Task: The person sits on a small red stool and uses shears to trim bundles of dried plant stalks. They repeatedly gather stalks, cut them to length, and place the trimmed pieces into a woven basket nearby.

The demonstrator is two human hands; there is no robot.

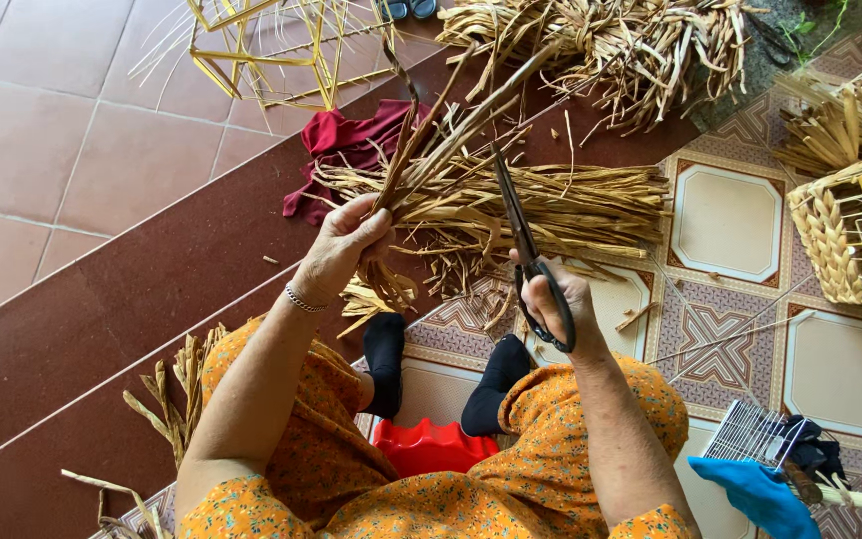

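Note:
My left hand [346, 243] grips a bunch of long dried plant strips [448, 125] that fans up and to the right. My right hand [554, 302] holds black-handled scissors [523, 240], with the blades pointing up toward the bunch and the tip close to the strips. A loose pile of the same dried strips [551, 205] lies on the floor just beyond both hands. My knees in orange flowered cloth and black socks sit below the hands.
A red cloth [346, 145] lies behind the pile. A yellow wire frame [271, 50] and another heap of strips [631, 40] lie farther off. A half-woven basket [855, 235] stands at right. A wire rack [755, 434], a blue cloth [755, 494] and a red stool [431, 447] are near me.

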